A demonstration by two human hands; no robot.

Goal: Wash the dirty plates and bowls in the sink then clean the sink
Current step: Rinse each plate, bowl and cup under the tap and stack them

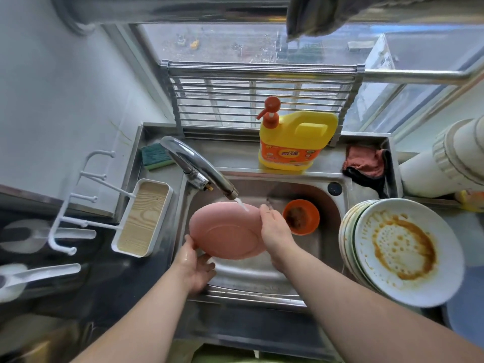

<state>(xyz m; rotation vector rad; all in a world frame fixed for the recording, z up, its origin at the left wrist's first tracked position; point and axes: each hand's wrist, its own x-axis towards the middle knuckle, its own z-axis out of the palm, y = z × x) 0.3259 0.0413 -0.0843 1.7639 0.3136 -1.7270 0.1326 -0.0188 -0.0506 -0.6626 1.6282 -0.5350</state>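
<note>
A pink plate (225, 230) is held over the steel sink (251, 279) with its underside facing me, under water running from the faucet (199, 169). My left hand (195, 268) grips its lower left rim. My right hand (273, 227) holds the right rim, fingers curled behind it. An orange bowl (301, 217) with brown residue sits in the sink to the right. A stack of dirty white plates (400, 251), the top one stained with brown sauce, leans on the counter at the right.
A yellow detergent jug (296, 142) with an orange pump stands behind the sink. A green sponge (155, 156) lies at back left, a pink rag (365, 162) at back right. A white drying rack (142, 218) with pegs sits left of the sink.
</note>
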